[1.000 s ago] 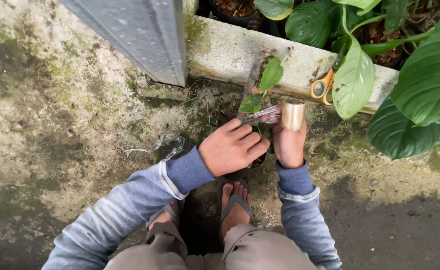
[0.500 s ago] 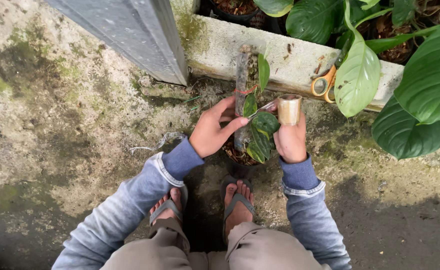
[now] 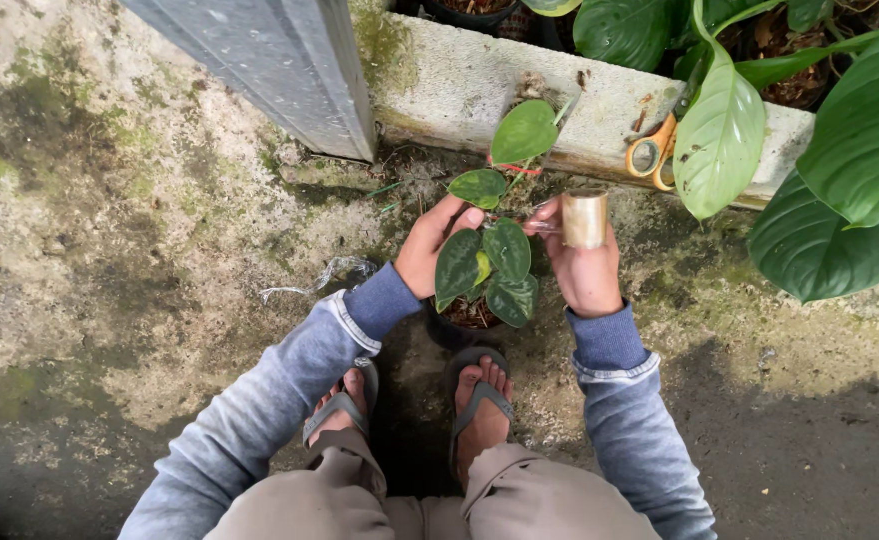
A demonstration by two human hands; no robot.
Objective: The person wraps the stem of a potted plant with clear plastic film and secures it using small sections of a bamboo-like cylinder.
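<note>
A small potted plant (image 3: 485,262) with dark green heart-shaped leaves stands on the ground just ahead of my feet. Its black pot (image 3: 452,330) shows under the leaves, and a support stake rises toward the concrete ledge. My left hand (image 3: 430,245) reaches in at the left of the leaves, fingertips at the stem by the stake. My right hand (image 3: 580,270) holds a roll of clear tape (image 3: 585,218) at the right of the plant, with a strip of tape stretched toward the stem.
A concrete planter ledge (image 3: 480,85) runs across the back, with orange-handled scissors (image 3: 653,152) lying on it. Large green leaves (image 3: 840,150) hang over from the right. A grey metal post (image 3: 280,60) stands at the back left. A scrap of clear plastic (image 3: 325,275) lies on the mossy ground.
My left hand has come off the top of the plant, uncovering its leaves, and now sits at the stem. The view has shifted so the ledge and scissors show more.
</note>
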